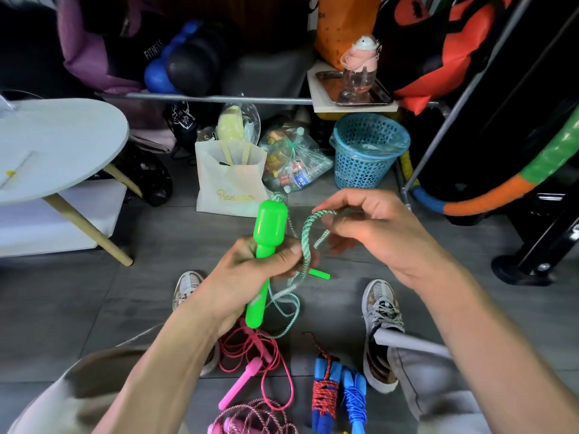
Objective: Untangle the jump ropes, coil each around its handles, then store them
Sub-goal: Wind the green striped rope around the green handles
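My left hand point(250, 270) grips the bright green jump-rope handles point(268, 228), held upright in front of me. My right hand point(372, 227) pinches a loop of the green-and-white rope point(306, 242) just right of the handles. More of that rope hangs below the left hand. On the floor lie a loose pink rope with pink handles point(250, 368), a pink twisted rope point(260, 418) at the bottom edge, and two coiled ropes with blue handles point(340, 393), one wound with red cord, the other with blue.
A white tote bag point(228, 186), a clear bag of bottles point(291, 164) and a blue mesh basket point(366, 151) stand ahead on the grey floor. A round white table point(62, 145) is at left, a metal rack point(219, 98) behind. My shoes point(380, 311) flank the ropes.
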Tool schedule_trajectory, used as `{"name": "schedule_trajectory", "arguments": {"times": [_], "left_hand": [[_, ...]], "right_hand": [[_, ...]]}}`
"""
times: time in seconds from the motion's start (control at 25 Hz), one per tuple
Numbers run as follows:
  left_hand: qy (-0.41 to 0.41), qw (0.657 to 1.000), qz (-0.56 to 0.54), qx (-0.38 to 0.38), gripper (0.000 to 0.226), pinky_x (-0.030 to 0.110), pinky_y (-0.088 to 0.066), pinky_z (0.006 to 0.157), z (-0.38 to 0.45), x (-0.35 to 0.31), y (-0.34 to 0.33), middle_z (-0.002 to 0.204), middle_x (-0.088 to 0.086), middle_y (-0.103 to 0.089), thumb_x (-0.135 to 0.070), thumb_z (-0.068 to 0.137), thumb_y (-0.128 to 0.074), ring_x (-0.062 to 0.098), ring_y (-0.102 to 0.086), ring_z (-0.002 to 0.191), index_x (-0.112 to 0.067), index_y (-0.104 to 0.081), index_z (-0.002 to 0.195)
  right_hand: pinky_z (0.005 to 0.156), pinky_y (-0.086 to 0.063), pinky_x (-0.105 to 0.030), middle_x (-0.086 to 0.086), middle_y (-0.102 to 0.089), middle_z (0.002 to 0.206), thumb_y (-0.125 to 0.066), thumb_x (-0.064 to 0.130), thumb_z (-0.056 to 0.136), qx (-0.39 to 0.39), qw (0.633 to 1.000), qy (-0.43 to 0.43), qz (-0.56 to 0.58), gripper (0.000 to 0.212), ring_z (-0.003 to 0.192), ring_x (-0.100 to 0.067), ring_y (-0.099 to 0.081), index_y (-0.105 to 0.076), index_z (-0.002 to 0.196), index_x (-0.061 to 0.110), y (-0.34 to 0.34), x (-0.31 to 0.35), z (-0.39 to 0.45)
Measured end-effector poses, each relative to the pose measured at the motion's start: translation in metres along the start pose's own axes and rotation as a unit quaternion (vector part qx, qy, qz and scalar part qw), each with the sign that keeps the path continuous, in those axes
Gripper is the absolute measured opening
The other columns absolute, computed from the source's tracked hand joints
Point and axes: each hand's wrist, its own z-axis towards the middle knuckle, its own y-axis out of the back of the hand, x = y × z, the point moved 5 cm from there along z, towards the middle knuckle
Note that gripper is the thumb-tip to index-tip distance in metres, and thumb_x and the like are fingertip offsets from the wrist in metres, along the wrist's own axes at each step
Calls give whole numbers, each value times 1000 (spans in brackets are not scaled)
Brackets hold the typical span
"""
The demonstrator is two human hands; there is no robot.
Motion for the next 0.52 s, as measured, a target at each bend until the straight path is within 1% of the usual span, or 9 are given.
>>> {"name": "schedule_trajectory", "arguments": {"times": [0.08,0.12,0.2,0.28,0.32,0.36,0.4,0.44,0.52], "left_hand": [[-6,998,-68,2,22,30,-56,67,0,-1,-3,70,13,-67,-20,83,-60,20,-62,58,0,-70,82],[-7,997,-81,5,24,35,-56,66,0,-3,-3,63,12,-61,-22,82,-59,21,-57,51,-1,-70,81],[-4,998,-55,9,23,34,-54,58,1,-5,-1,53,9,-50,-22,81,-61,18,-46,44,-1,-70,81],[14,1000,-18,0,23,30,-49,51,2,-4,3,49,7,-45,-24,79,-63,15,-40,40,-2,-70,78],[23,1000,-11,-4,24,29,-47,49,3,-3,4,48,7,-43,-26,80,-63,14,-37,38,-3,-69,77],[27,1000,-8,-4,25,28,-45,47,2,-2,4,47,7,-42,-27,80,-63,14,-34,37,-3,-69,77],[30,1000,-8,-1,26,28,-44,45,2,-2,3,47,7,-41,-28,81,-62,13,-31,36,-3,-68,78],[31,999,-10,1,27,27,-43,44,2,-1,1,47,7,-41,-28,82,-61,12,-30,35,-2,-68,79],[29,999,-20,-1,28,25,-42,43,2,-1,-2,47,7,-41,-28,84,-60,11,-29,34,0,-67,80]], "right_hand": [[64,-60,-34,-3,-67,70,-70,1,85,-25,1000,-8,-8,17,61,-17,-64,-75,87,17,1,-1,1],[66,-60,-33,0,-68,67,-71,2,85,-61,998,-10,-17,18,62,-16,-66,-75,86,19,8,-2,3],[69,-61,-33,3,-69,68,-69,5,85,-172,984,-5,-39,18,65,-16,-68,-75,83,22,34,-4,6],[72,-61,-40,2,-71,73,-66,16,84,-310,944,8,-109,12,69,-17,-70,-76,87,22,69,-5,3],[75,-60,-43,1,-73,78,-63,21,83,-355,918,5,-178,16,72,-19,-70,-76,92,23,83,-6,0],[79,-59,-44,1,-74,85,-60,23,82,-370,898,-2,-240,22,76,-21,-71,-75,99,25,90,-5,-3],[83,-58,-43,3,-74,94,-58,21,81,-351,897,-9,-267,29,79,-21,-71,-73,105,28,90,-6,-2],[84,-58,-43,7,-72,105,-56,15,80,-293,924,-11,-247,37,79,-19,-71,-70,110,32,81,-7,1],[81,-59,-42,12,-67,119,-58,1,81,-80,989,-29,-124,51,77,-15,-69,-64,117,37,36,-12,2]]}}
